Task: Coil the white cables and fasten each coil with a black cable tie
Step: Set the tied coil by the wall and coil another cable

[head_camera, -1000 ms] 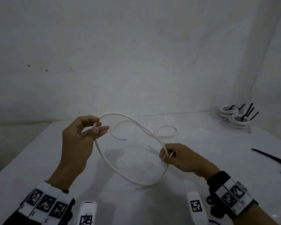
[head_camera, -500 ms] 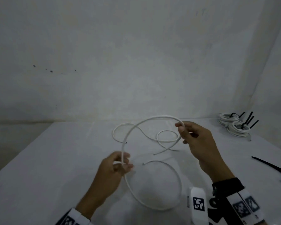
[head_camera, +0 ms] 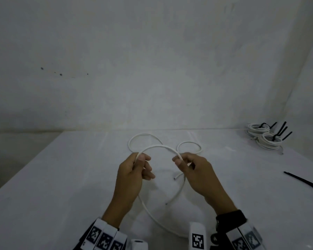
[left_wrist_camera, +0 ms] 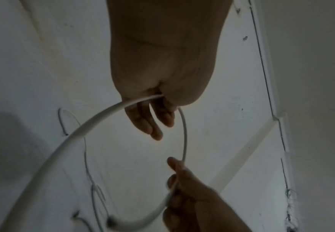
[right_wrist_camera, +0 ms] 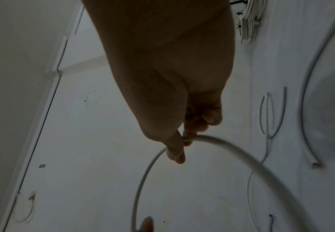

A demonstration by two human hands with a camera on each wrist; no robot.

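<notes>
Both hands raised above the white desk (head_camera: 61,177), facing each other, a short gap between them. Left hand (head_camera: 132,175): thumb and forefinger pinched on the white cable (head_camera: 158,146), remaining fingers (left_wrist_camera: 142,124) loosely extended below the pinch. Right hand (head_camera: 195,173): thumb tip pressed to the curled fingers, cable nipped between them. The cable arches from one pinch to the other, forming the top of a loop. Below the left hand it runs down and curves toward the near desk edge; below the right hand it sweeps down to a free end near the desk surface. Second loose white cable (head_camera: 145,137) lies in curls on the desk just beyond the hands. Far right corner: finished coils (head_camera: 267,139), each bound with black ties. Spare black cable ties (head_camera: 307,184) lie at the right edge.
</notes>
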